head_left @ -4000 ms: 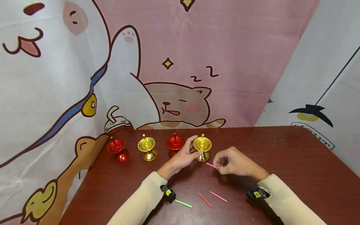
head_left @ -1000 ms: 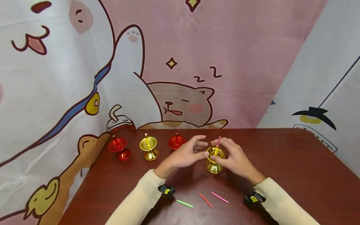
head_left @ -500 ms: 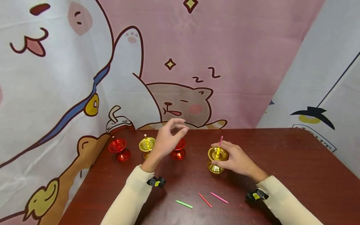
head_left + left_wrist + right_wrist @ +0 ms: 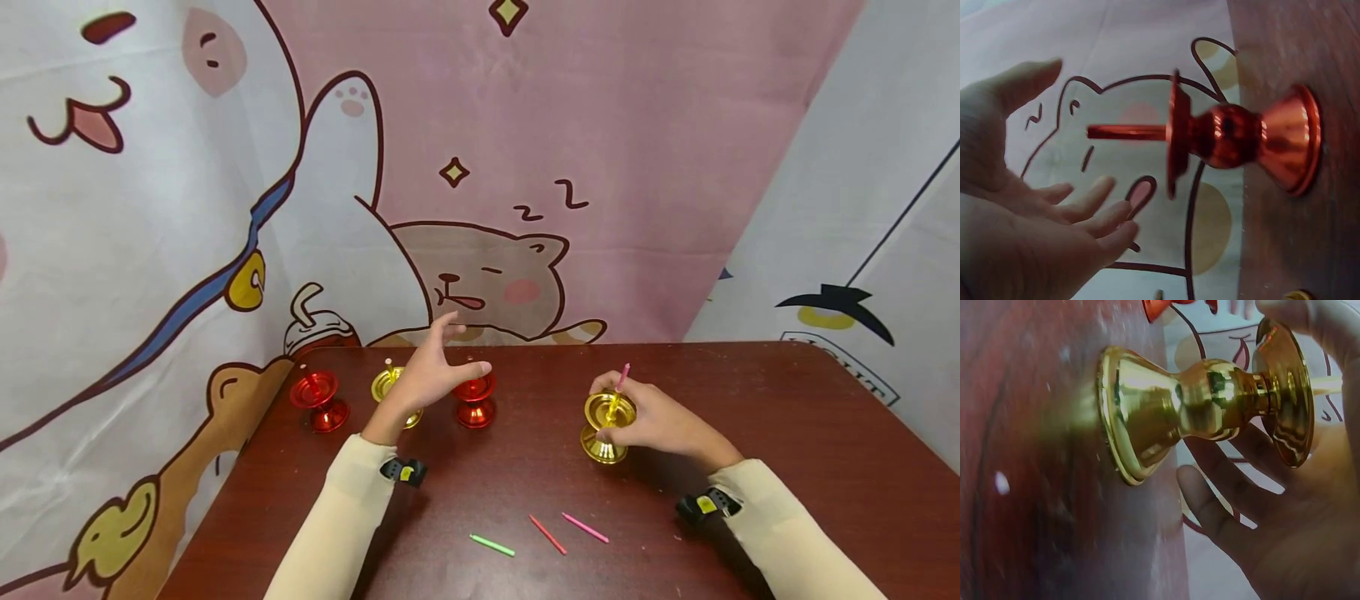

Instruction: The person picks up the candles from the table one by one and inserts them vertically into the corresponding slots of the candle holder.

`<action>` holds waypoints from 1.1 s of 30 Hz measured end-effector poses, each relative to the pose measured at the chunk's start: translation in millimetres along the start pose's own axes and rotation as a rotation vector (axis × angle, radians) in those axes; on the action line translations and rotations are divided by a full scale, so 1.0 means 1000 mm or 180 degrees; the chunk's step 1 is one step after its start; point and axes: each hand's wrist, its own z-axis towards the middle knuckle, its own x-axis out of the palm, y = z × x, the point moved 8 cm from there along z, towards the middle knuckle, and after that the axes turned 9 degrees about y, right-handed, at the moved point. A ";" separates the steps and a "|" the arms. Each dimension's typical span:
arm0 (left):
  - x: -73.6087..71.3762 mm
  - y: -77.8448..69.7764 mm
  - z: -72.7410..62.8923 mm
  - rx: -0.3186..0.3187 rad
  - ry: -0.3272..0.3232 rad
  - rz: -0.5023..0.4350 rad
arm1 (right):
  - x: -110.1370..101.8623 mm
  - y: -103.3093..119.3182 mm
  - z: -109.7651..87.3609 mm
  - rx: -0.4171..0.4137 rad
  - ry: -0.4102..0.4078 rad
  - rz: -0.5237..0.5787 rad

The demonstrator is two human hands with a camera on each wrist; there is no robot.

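My right hand grips a gold candle holder around its dish, thumb on the near side and fingers behind. A thin pink candle stands on the holder's central spike, leaning slightly right. In the right wrist view the gold holder's base is close to the tabletop. My left hand holds nothing; its thumb and fingers are spread apart, beside a red candle holder. The left wrist view shows that red holder upright on the table, its bare spike toward the hand, which is apart from it.
Farther left are another red holder and a gold one, partly hidden by my left hand. Near the front lie a green candle, a red candle and a pink candle. A printed cloth hangs behind the table.
The pink candle went from my right fingers onto the gold holder. The left hand left that holder and moved left to the red one. The right hand shifted the gold holder rightward.
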 end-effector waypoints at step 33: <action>0.031 0.044 0.004 -0.0483 0.1036 0.0189 | -0.055 -0.030 -0.040 0.0375 0.0238 0.0081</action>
